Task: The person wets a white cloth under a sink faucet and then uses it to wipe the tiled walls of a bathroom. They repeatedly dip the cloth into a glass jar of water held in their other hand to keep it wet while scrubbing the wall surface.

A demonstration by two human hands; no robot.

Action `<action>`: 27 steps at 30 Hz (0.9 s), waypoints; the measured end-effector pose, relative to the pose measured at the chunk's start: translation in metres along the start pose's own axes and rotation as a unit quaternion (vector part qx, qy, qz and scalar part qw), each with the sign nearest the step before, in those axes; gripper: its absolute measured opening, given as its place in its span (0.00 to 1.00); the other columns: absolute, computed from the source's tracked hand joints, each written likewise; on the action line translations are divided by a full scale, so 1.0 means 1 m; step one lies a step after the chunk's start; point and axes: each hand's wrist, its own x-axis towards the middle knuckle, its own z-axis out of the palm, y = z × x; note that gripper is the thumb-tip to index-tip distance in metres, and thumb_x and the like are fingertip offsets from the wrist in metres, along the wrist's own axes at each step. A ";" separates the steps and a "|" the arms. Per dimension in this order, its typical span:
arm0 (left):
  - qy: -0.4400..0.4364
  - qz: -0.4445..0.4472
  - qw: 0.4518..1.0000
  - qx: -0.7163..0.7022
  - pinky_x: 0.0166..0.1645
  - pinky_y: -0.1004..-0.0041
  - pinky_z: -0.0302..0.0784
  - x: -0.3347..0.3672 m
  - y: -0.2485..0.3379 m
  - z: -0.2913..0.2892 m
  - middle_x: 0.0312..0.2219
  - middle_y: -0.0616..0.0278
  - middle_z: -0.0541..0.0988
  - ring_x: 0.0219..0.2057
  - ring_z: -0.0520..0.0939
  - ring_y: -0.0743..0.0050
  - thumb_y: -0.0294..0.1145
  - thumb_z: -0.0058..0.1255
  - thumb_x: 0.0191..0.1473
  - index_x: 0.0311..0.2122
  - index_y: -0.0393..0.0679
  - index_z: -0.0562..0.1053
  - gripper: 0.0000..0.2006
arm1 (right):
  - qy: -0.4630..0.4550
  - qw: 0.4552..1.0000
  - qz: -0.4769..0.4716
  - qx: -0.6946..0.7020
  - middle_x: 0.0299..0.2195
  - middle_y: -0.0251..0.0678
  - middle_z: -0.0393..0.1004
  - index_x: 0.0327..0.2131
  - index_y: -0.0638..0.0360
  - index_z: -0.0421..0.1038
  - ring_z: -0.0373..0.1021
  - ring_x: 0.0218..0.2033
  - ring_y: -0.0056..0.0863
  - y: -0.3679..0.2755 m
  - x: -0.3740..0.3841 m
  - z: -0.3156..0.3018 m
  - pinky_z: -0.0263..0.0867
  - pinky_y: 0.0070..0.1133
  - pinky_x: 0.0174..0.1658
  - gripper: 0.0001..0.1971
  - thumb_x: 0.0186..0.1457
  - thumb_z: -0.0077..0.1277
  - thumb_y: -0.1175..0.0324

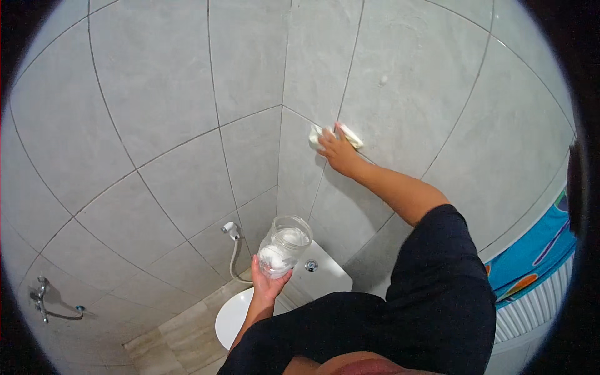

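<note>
My left hand [269, 286] is wrapped round the lower part of a clear, wide-mouthed jar [299, 224]. White, frothy-looking stuff shows inside the jar, and its open top tilts toward the wall corner. With my arm stretched out, my right hand [338, 152] presses a pale cream cloth [350, 135] flat against the grey tiled wall [400, 81], just right of the corner. Part of the cloth sticks out on either side of the fingers. The cloth lies over a grout line between tiles.
Below the jar stand a white toilet tank [325, 269] with a round flush button and a white toilet lid [232, 315]. A hand sprayer [230, 230] with a hose hangs beside them. A wall tap [41, 300] is at far left; a colourful blue cloth [531, 240] hangs at right.
</note>
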 end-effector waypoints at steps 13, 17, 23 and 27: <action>-0.009 -0.056 0.998 0.033 0.34 0.61 0.71 0.009 -0.022 0.014 0.44 0.59 0.65 0.42 0.68 0.58 0.61 0.30 0.46 0.48 0.51 0.58 0.30 | 0.180 0.915 0.362 -0.018 0.41 0.39 0.64 0.40 0.55 0.63 0.61 0.43 0.34 0.184 0.022 -0.178 0.55 0.38 0.45 0.14 0.49 0.36 0.67; 0.028 -0.017 0.999 0.032 0.33 0.61 0.71 -0.002 -0.023 0.027 0.44 0.58 0.65 0.41 0.69 0.57 0.61 0.30 0.46 0.48 0.50 0.58 0.30 | 0.082 0.989 0.121 -0.020 0.39 0.44 0.63 0.37 0.62 0.63 0.61 0.40 0.39 0.063 -0.029 -0.090 0.58 0.33 0.44 0.13 0.47 0.41 0.66; -0.023 -0.053 0.997 0.045 0.35 0.60 0.70 0.004 -0.015 0.015 0.45 0.57 0.64 0.42 0.67 0.53 0.62 0.30 0.45 0.49 0.51 0.57 0.31 | 0.018 0.992 0.124 -0.022 0.37 0.35 0.65 0.32 0.50 0.68 0.62 0.41 0.31 0.070 -0.100 -0.121 0.56 0.32 0.42 0.12 0.39 0.46 0.70; -0.013 -0.046 0.998 0.047 0.37 0.60 0.70 0.009 -0.015 0.017 0.46 0.54 0.62 0.42 0.67 0.46 0.63 0.32 0.44 0.50 0.51 0.56 0.33 | 0.182 0.933 0.222 -0.218 0.30 0.36 0.67 0.32 0.55 0.68 0.65 0.31 0.31 0.177 -0.069 -0.223 0.61 0.27 0.30 0.11 0.40 0.45 0.71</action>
